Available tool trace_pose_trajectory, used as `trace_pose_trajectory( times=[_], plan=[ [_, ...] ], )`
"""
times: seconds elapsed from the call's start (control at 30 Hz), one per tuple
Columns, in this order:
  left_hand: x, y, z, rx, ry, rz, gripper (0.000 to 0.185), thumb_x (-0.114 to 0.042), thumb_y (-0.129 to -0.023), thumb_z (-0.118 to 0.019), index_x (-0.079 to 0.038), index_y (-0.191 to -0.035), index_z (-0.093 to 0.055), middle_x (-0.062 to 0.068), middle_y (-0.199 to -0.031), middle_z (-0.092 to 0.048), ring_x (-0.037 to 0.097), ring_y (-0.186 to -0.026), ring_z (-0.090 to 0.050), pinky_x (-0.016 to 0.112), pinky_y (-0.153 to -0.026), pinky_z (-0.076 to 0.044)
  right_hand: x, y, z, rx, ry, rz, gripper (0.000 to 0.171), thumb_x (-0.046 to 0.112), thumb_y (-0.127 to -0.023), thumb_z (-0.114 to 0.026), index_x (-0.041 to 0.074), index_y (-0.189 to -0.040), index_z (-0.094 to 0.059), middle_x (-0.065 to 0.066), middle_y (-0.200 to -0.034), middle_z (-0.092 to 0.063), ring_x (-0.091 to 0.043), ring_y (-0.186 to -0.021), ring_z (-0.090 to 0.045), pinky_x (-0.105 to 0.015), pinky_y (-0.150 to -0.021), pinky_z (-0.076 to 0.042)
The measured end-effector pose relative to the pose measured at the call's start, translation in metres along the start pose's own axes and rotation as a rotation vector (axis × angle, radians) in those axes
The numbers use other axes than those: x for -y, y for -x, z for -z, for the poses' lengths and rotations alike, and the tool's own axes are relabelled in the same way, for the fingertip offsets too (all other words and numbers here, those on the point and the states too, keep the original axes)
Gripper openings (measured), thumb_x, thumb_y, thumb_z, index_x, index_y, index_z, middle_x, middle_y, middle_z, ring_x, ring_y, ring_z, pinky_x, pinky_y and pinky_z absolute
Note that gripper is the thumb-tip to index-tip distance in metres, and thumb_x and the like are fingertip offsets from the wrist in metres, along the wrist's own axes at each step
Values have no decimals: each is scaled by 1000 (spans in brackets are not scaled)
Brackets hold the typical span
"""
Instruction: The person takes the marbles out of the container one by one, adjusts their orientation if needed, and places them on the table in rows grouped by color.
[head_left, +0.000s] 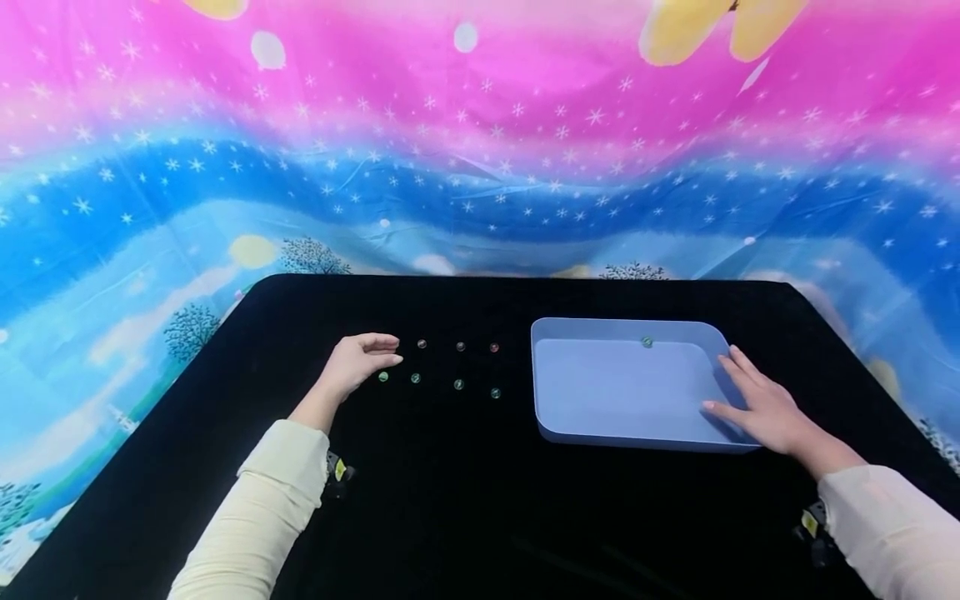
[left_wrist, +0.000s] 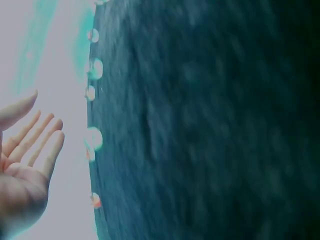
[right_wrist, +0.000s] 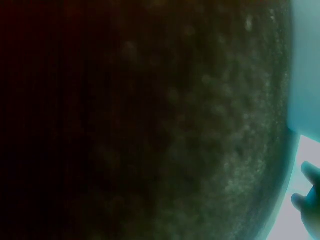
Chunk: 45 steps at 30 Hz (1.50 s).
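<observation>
My left hand hovers at the left end of two rows of small glass marbles, its fingers extended. In the left wrist view the palm faces the camera and nothing lies in it. Closest to this hand are a green marble just below the thumb and a clear one beyond the fingertips. A shallow blue-purple tray stands to the right, with one green marble inside near its far wall. Over the tray's right rim rests my right hand, fingers spread.
Along the rows lie more marbles, among them a reddish one and a greenish one nearest the tray. Black cloth covers the table. A colourful printed curtain hangs behind its far edge.
</observation>
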<state>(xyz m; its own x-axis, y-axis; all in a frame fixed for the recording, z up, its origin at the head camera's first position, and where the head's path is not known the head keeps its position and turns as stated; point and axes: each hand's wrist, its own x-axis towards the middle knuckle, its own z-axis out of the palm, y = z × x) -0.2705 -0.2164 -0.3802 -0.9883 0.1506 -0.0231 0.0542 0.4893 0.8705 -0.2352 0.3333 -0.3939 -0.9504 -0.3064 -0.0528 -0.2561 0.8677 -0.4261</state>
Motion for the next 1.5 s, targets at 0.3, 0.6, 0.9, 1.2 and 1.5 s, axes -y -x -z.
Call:
trace_pose_trajectory(
  times=[0.3, 0.6, 0.9, 1.2, 1.5],
  plan=[
    [-15, -8, -21, 50, 73, -35, 42, -15, -80, -62, 2, -116, -51, 17, -113, -54, 24, -102, -52, 38, -87, -40, -2, -1, -2, 10, 13, 0, 82, 44, -85, -48, -7, -135, -7, -21, -139, 13, -46, -122, 0, -65, -84, -12],
    [-31, -21, -45, 91, 213, -79, 39, -7, -78, -63, 6, -114, -52, 21, -112, -53, 24, -101, -53, 32, -85, -42, -2, 0, 1, 19, 6, -12, 82, 44, -85, -47, -6, -136, -7, -21, -140, 12, -46, -122, -1, -65, -84, -11],
    [-54, -33, -66, 153, 235, -104, 40, -10, -79, -63, 5, -114, -52, 22, -114, -52, 21, -101, -53, 31, -85, -42, -3, 1, 0, 8, 6, -7, 80, 42, -85, -49, -6, -135, -9, -21, -140, 11, -45, -122, -2, -65, -84, -13],
    [-82, -43, -79, 185, 227, -113, 36, -9, -79, -63, 1, -113, -55, 14, -112, -55, 17, -99, -54, 29, -83, -43, -1, -1, 4, 19, 20, -27, 82, 44, -85, -48, -6, -135, -9, -21, -140, 11, -46, -122, -3, -65, -85, -13],
    [-101, -50, -101, 234, 260, -114, 35, -10, -78, -64, -1, -112, -56, 12, -109, -57, 18, -92, -57, 49, -76, -42, -3, 0, 1, 15, 14, -29, 82, 46, -84, -48, -5, -136, -9, -20, -140, 10, -46, -122, -3, -65, -85, -12]
  ],
)
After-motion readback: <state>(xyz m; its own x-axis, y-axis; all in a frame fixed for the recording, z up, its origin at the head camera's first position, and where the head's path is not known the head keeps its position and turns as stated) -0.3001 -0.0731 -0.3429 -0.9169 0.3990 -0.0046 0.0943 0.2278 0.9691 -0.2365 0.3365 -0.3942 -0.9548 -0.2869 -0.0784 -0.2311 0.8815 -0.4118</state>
